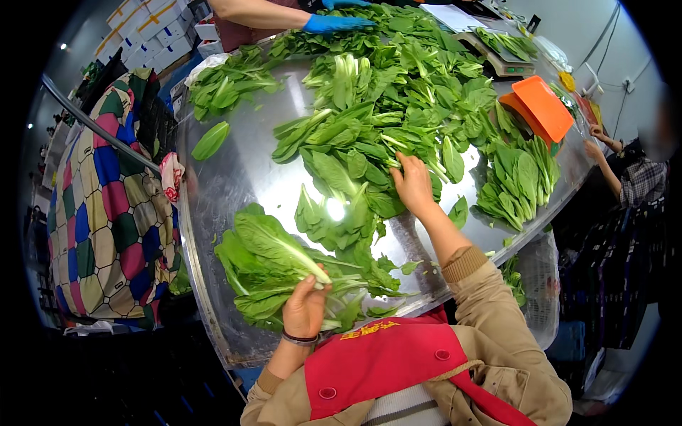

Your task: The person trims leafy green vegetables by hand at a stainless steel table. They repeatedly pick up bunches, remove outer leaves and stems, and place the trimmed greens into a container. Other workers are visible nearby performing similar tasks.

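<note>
My left hand (305, 307) grips a bunch of leafy greens (266, 246) by the pale stem ends, above the near left part of a metal table (213, 191). Farther forward and right, my right hand (413, 181) reaches into the large heap of greens (367, 133), its fingertips at pale stems; whether they grip any is not clear. Loose leaves (346, 218) lie between my hands. To the right lies a neat bundle of greens (519, 181), and one single leaf (211, 140) rests at the left.
A co-worker's blue-gloved hand (338, 24) is at the heap's far side. A digital scale (498, 56) holding greens stands far right, near an orange plastic scoop or tray (549, 109). A clear plastic basket (539, 287) sits below the right edge. Another person's hands (594, 141) are at the far right.
</note>
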Tool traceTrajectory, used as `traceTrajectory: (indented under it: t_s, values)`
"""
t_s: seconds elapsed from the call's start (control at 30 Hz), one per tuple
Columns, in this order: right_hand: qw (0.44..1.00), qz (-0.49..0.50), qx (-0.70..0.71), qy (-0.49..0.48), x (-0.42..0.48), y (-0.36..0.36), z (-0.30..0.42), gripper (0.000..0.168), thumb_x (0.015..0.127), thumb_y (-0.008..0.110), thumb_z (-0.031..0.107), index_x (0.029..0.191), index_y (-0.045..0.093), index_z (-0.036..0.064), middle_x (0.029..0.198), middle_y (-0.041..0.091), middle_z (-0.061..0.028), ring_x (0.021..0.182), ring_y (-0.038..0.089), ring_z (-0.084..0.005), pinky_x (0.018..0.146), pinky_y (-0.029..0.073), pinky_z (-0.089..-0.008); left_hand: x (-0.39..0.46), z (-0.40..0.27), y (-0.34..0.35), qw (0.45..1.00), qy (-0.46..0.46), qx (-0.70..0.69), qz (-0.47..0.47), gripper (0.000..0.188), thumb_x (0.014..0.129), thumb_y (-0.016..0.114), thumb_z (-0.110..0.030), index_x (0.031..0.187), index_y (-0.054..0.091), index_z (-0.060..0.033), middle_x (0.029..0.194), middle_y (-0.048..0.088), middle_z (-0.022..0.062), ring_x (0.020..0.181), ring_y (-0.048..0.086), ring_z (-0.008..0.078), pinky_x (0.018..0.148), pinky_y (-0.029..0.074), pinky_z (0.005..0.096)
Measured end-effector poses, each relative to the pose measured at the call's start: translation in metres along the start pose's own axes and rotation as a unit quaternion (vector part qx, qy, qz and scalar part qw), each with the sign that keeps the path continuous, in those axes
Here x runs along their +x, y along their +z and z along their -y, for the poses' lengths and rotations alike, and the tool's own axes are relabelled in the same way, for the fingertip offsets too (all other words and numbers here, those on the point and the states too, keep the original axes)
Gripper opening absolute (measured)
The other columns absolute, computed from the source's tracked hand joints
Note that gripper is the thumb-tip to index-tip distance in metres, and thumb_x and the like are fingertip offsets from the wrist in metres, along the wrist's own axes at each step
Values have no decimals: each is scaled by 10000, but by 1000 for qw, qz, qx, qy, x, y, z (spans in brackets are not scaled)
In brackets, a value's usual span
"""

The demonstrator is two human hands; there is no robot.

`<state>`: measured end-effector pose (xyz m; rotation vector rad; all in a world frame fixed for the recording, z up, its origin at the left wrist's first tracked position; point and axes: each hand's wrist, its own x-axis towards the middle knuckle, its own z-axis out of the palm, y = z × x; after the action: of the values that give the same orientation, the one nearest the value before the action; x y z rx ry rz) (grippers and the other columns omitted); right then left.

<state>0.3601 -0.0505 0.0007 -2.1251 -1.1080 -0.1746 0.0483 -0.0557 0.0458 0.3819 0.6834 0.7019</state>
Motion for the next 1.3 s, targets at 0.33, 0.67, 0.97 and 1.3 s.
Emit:
traceTrajectory:
  t_s: [0.33, 0.67, 0.97, 1.3]
  values:
    - [981, -98, 166, 30, -13, -70, 42, 136, 752, 621, 27, 884, 645, 4, 779, 575, -64, 639, 533, -148, 592, 439, -265, 0, 5, 0, 997, -23, 76, 19, 364, 896, 466, -118, 1227, 462, 32, 1233, 509, 101, 1154, 475, 204, 857, 461, 346]
    - [667, -71, 663, 334, -65, -77, 6, 227, 856, 585, 101, 1030, 565, -43, 859, 619, -99, 704, 592, -165, 594, 501, -289, -2, 16, 4, 994, -65, 79, 44, 347, 891, 481, -127, 1200, 470, 29, 1208, 507, 122, 1142, 474, 227, 879, 449, 372]
    - [647, -26, 677, 351, -93, -72, 38, 237, 875, 548, 92, 1073, 503, -32, 906, 608, -110, 811, 596, -187, 683, 505, -296, -6, 24, 10, 995, -74, 58, 45, 345, 879, 498, -69, 1211, 455, 12, 1204, 516, 114, 1129, 493, 227, 885, 464, 363]
    - [896, 202, 294, -265, -130, -72, 105, 197, 743, 638, 57, 935, 598, 37, 933, 591, -107, 812, 578, -278, 720, 471, -357, 0, 30, -2, 985, -156, 27, 71, 307, 886, 542, -140, 1165, 490, -22, 1123, 537, 64, 1043, 503, 173, 901, 405, 345]
